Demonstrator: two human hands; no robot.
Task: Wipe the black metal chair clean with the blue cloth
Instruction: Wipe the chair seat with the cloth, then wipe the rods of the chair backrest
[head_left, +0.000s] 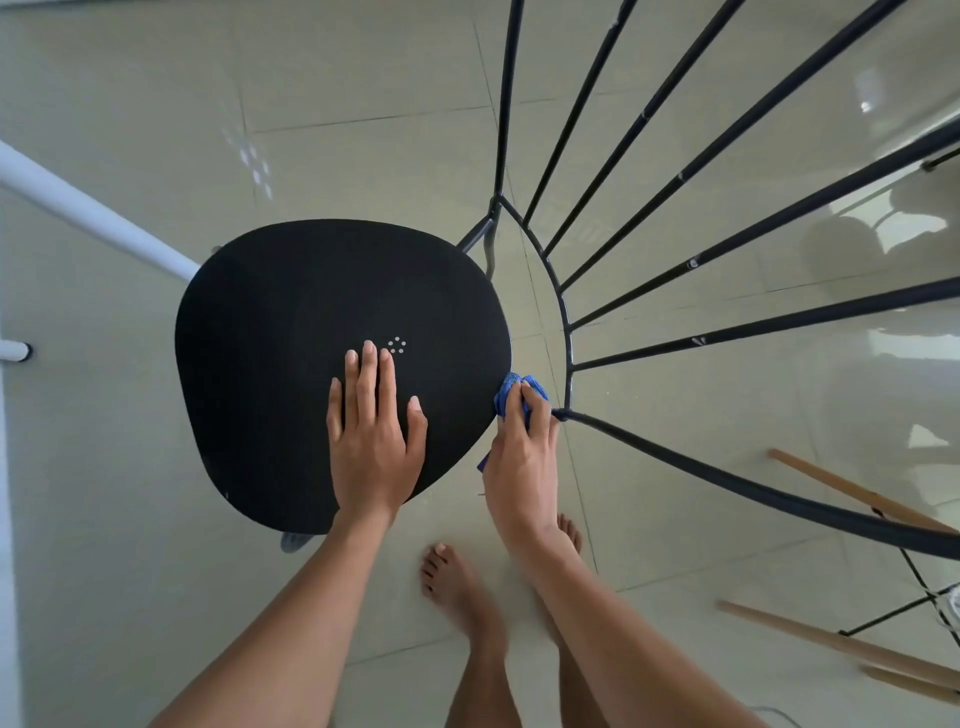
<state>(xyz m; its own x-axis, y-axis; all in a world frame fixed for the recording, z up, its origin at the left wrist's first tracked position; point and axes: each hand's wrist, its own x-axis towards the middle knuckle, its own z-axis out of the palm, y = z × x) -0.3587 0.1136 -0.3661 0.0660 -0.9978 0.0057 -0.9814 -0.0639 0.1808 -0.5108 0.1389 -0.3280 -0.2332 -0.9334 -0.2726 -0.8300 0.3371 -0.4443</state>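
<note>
I look straight down on the black metal chair; its rounded seat (291, 332) fills the middle of the view. Thin black back rods (727, 249) fan out to the upper right from a curved rail. My left hand (371, 436) lies flat on the seat, palm down, fingers apart, holding nothing. My right hand (522, 457) is shut on the bunched blue cloth (511, 392). The cloth presses against the seat's right edge, close to where the back rail joins. A small ring of pale dots marks the seat just beyond my left fingertips.
Glossy pale floor tiles (363, 130) surround the chair. My bare feet (457, 587) stand just below the seat. A white pipe (93, 213) runs along the left. Wooden legs (857, 493) of another piece of furniture stick in at the lower right.
</note>
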